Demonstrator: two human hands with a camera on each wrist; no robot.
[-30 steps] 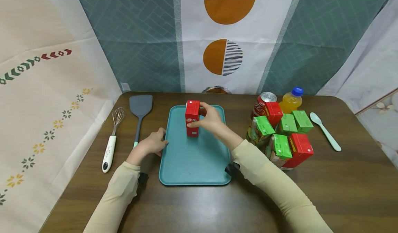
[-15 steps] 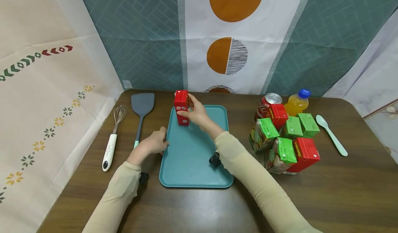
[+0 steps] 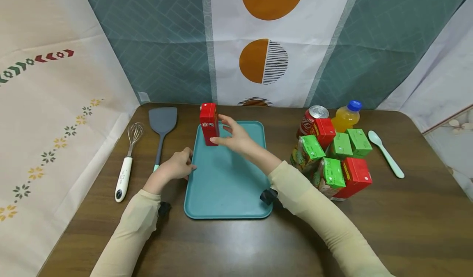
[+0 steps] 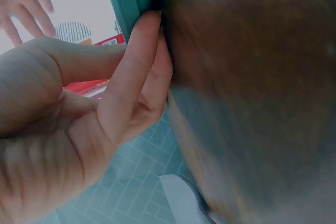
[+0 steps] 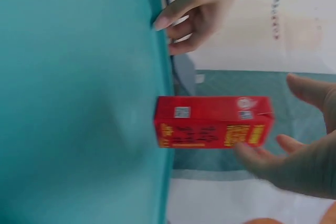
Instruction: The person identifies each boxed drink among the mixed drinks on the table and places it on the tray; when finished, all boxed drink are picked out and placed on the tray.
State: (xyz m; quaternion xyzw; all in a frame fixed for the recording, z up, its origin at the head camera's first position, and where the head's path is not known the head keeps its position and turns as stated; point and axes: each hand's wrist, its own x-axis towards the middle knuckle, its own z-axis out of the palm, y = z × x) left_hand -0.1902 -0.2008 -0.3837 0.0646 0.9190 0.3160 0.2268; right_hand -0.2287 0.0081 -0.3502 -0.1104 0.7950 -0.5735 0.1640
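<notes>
Red carton (image 3: 209, 124) stands upright at the far left corner of the tray (image 3: 225, 186), its long axis vertical, a small end facing up. Just beside it, the right hand (image 3: 239, 139) has fingers parted and loose; the left hand (image 3: 177, 164) pinches the tray's left rim.

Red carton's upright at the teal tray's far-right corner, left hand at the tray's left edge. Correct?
Wrong corner: the red carton is at the far-left corner of the teal tray, per the head view. It is upright, with the left hand at the tray's left edge.
</notes>
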